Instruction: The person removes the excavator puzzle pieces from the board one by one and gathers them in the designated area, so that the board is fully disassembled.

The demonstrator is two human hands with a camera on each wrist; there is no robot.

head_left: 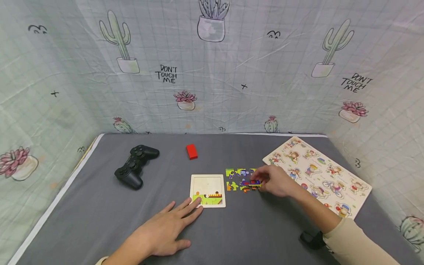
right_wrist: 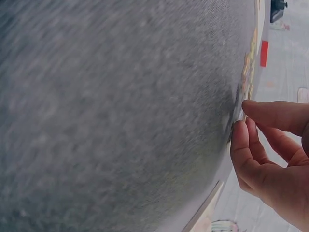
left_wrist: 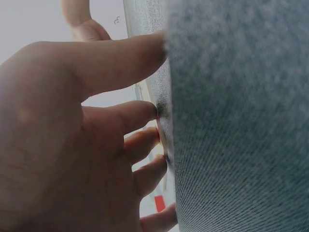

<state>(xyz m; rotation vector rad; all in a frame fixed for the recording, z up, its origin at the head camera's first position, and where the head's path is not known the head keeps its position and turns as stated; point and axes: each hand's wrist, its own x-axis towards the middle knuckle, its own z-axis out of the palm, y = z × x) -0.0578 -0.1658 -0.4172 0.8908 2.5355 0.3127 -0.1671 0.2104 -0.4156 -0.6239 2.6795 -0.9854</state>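
A square wooden puzzle tray [head_left: 208, 182] lies on the grey table, with several green and orange pieces fitted along its lower part. My left hand [head_left: 165, 227] is spread flat, its fingertips on the tray's lower left corner. To the right of the tray lie loose jigsaw pieces [head_left: 233, 186] in two rows, showing green, purple and yellow. At the right end of these rows my right hand [head_left: 276, 181] pinches a puzzle piece between thumb and fingers. In the right wrist view the fingertips [right_wrist: 240, 126] mostly hide that piece.
A black game controller [head_left: 136, 166] lies at the left and a red block [head_left: 191, 151] stands behind the tray. The large wooden picture board [head_left: 318, 173] sits at the right, partly under my right forearm. A black object [head_left: 312, 240] lies by the right sleeve. Printed cloth walls surround the table.
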